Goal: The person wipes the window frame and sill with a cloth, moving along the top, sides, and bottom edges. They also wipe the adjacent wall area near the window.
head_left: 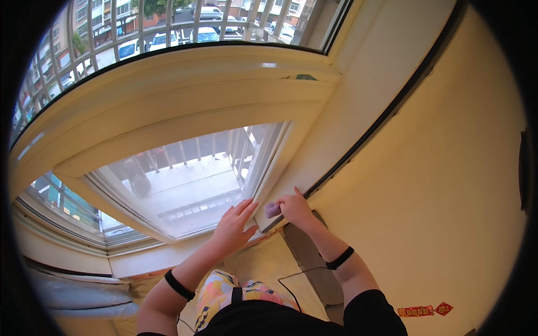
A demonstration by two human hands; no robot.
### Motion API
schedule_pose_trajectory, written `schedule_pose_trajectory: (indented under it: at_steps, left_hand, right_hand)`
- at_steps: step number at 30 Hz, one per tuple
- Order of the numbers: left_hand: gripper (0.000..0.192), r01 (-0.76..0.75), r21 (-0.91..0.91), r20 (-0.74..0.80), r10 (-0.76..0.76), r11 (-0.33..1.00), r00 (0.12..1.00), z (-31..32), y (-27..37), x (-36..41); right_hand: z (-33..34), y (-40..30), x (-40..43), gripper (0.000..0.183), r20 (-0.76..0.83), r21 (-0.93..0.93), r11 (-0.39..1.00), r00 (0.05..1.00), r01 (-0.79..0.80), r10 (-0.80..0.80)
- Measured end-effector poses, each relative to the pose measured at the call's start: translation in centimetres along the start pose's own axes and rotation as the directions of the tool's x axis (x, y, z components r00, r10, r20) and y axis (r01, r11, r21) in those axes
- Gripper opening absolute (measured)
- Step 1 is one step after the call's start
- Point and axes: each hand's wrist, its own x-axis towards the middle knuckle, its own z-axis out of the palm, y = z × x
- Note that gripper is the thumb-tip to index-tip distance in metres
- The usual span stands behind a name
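My right hand (294, 208) grips a small purple sponge or cloth (272, 210) against the lower part of the white window jamb (290, 180), beside a dark edge strip (361, 147). To its left, my left hand (236, 222) rests with its fingers spread at the lower right corner of a window pane (193, 180) in a cream frame. Through this pane show a pale ledge and metal bars. Above it, a wide frame rail (189, 88) separates it from the upper window.
A yellowish wall (441, 189) with a red decoration (416, 311) stands on the right. Blue-grey wrapped items (84, 294) lie at lower left. A dark cable (288, 287) runs by my right arm. Outside are bars and parked cars (163, 40).
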Motion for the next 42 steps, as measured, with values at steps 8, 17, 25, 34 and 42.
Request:
schedule_pose_trajectory:
  at_steps: [8, 17, 25, 34, 42]
  left_hand:
    - [0.104, -0.025, -0.490, -0.083, -0.018, 0.871, 0.996, 1.9, 1.5, 2.2]
    - [0.050, 0.125, -0.925, -0.053, -0.450, 0.357, 0.891, 4.6, -1.3, 3.8]
    - [0.043, 0.147, -0.984, 0.096, -0.382, 0.105, 0.919, 5.5, 2.3, 6.3]
    - [0.047, -0.331, -0.747, -0.460, -0.089, 0.576, 0.883, 6.2, 8.4, 14.9]
    - [0.055, -0.243, -0.538, -0.457, -0.037, 0.807, 0.889, 15.0, 5.9, 16.4]
  right_hand:
    - [-4.0, -7.8, -3.6, 0.045, 0.052, 0.997, 0.040, 0.974, -0.063, 0.222]
    - [-4.8, -9.3, -8.2, 0.057, -0.455, 0.670, 0.735, 0.840, 0.104, 0.296]
    - [-6.9, -9.0, -10.6, 0.053, -0.767, 0.243, 0.958, 0.634, 0.150, 0.096]
    - [-11.5, -5.9, -8.1, 0.044, -0.894, -0.228, 0.948, 0.340, 0.221, -0.293]
    - [-13.7, -0.2, -3.6, 0.025, -0.642, -0.648, 0.704, 0.289, 0.290, -0.710]
